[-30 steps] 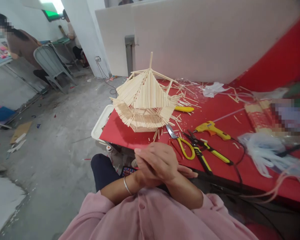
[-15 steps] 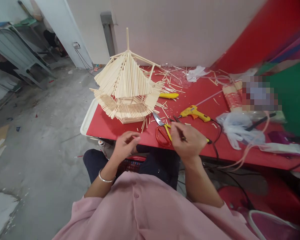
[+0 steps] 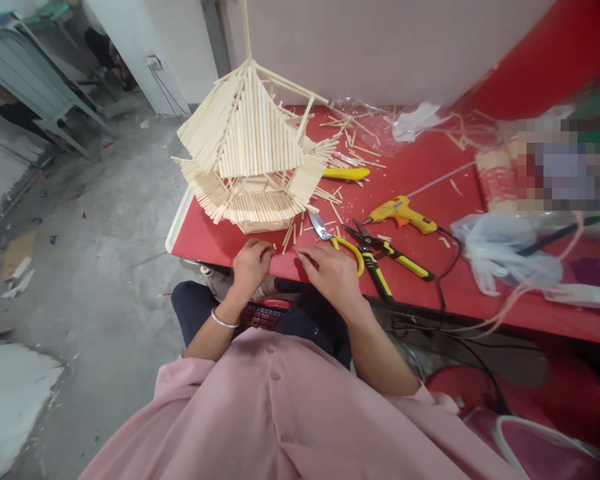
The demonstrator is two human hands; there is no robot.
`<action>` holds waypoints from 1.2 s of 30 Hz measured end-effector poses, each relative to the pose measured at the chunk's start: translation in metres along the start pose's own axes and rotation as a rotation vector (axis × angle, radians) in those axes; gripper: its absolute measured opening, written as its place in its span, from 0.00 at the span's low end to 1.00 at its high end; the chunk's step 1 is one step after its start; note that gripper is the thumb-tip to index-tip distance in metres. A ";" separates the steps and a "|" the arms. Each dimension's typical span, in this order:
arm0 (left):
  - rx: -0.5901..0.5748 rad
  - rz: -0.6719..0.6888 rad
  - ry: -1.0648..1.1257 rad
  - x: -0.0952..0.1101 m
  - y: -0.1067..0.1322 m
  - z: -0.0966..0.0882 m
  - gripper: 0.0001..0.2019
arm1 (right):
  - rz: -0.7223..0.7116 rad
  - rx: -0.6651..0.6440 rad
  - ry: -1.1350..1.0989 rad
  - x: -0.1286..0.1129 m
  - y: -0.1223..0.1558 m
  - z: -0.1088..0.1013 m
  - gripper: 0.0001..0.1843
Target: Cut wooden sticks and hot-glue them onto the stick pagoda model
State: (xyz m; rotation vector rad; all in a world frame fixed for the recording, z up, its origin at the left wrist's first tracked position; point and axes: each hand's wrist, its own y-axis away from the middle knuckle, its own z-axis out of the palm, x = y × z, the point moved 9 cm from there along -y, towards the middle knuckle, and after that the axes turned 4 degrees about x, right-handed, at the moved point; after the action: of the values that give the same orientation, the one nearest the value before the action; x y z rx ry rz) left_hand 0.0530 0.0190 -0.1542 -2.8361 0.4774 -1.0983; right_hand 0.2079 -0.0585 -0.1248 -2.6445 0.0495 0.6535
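My left hand (image 3: 253, 268) is at the table's front edge, its fingers curled and thumb drawn in; whether anything is in them I cannot make out. Just right of it, my right hand (image 3: 334, 272) has its fingers bent and thumb near the forefinger, the grip's contents hidden. Behind both hands stands a pagoda-like model (image 3: 263, 133) built of thin wooden sticks, with a tiered roof and a tall spire. Scissors (image 3: 323, 228) lie partly under my right hand, one yellow handle loop showing. Beside them rest black-and-yellow pliers (image 3: 373, 263).
On the red table (image 3: 410, 180) lie a yellow glue gun (image 3: 405, 215) with a cord, a yellow-handled tool (image 3: 347, 174), and loose sticks (image 3: 355, 143). A clear plastic bag (image 3: 500, 250) is at the right. A chair (image 3: 30, 80) stands at far left.
My right hand has moved left, off the pliers, toward my left hand. My left hand has shifted slightly up. The view has tilted down a little.
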 end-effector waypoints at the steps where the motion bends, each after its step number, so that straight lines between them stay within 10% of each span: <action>1: 0.002 -0.007 0.013 -0.001 -0.001 0.000 0.08 | 0.000 -0.013 0.006 -0.001 -0.001 0.003 0.16; 20: -0.152 -0.103 -0.360 0.003 -0.010 0.023 0.08 | -0.117 -0.018 0.008 -0.011 0.001 0.020 0.12; 36: -0.164 -0.064 -0.347 0.008 -0.010 0.025 0.11 | 0.007 0.030 0.035 0.003 0.020 -0.020 0.14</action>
State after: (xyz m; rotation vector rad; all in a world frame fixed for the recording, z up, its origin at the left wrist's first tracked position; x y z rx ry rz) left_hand 0.0775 0.0247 -0.1657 -3.1119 0.4682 -0.5752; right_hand 0.2169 -0.0851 -0.1179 -2.6280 0.0774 0.6042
